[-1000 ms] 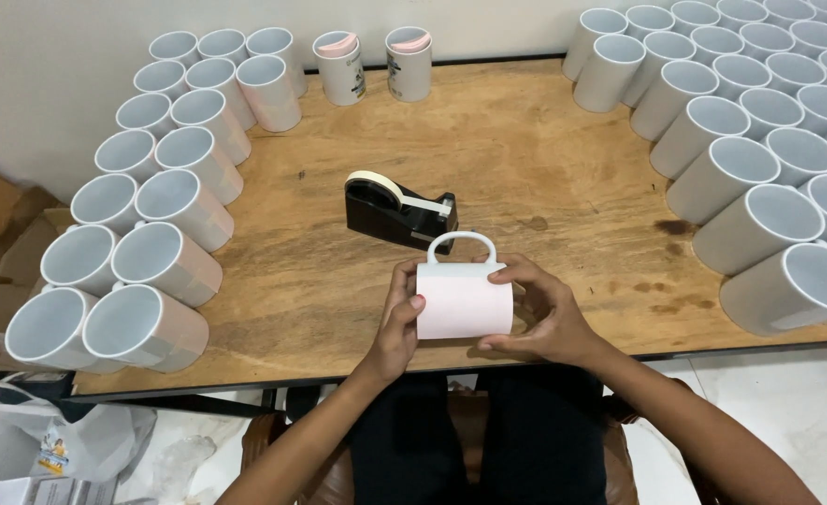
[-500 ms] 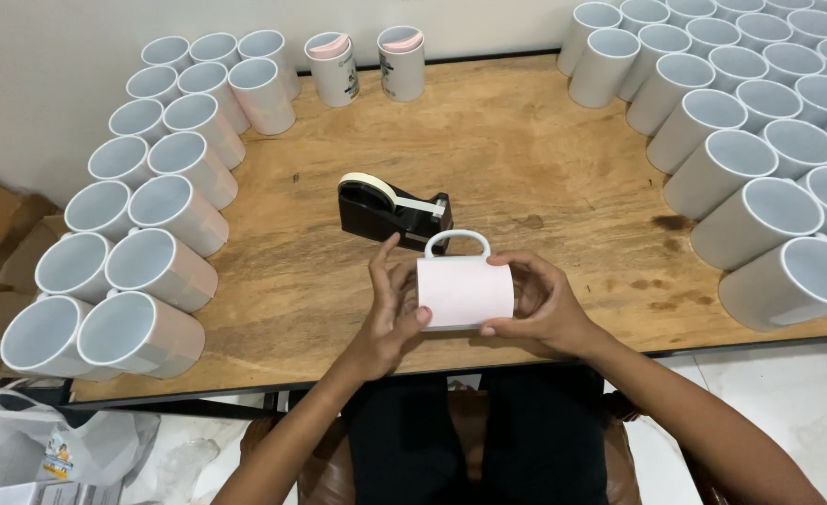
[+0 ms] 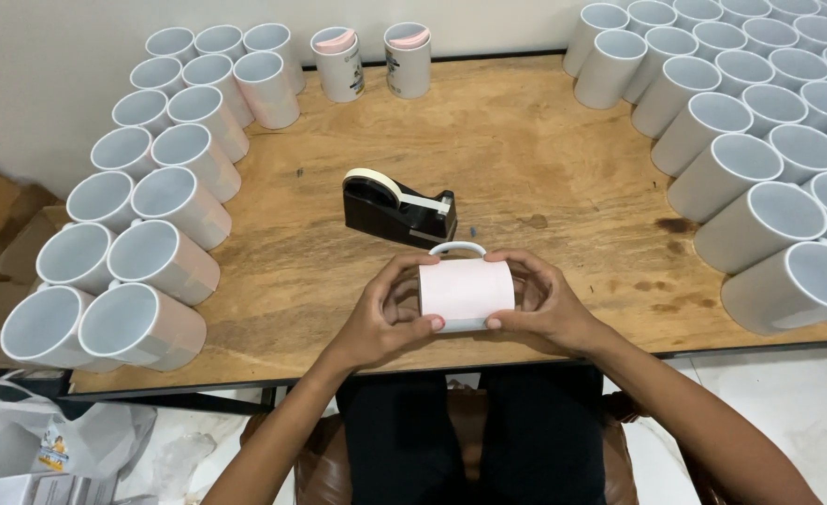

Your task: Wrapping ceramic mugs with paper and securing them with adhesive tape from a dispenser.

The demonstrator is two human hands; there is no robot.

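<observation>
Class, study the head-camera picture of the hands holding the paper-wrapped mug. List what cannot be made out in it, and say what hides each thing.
1. Mug surface: covered by pale pink paper; only the handle shows.
2. Its two open ends: hidden by the left hand and right hand.
3. Prints on the two upright mugs: too small.
4. White mugs on the right: row cut off by the frame edge.
5. Tape dispenser cutter: too small.

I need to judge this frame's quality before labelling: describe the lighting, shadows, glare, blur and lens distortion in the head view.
Head view: even, soft indoor light; a short shadow beside the tape dispenser; no strong glare on the wooden table. The paper-wrapped mug, left hand and right hand look sharp, without motion blur. The wide lens makes the white mugs at both edges lean outward.
</observation>
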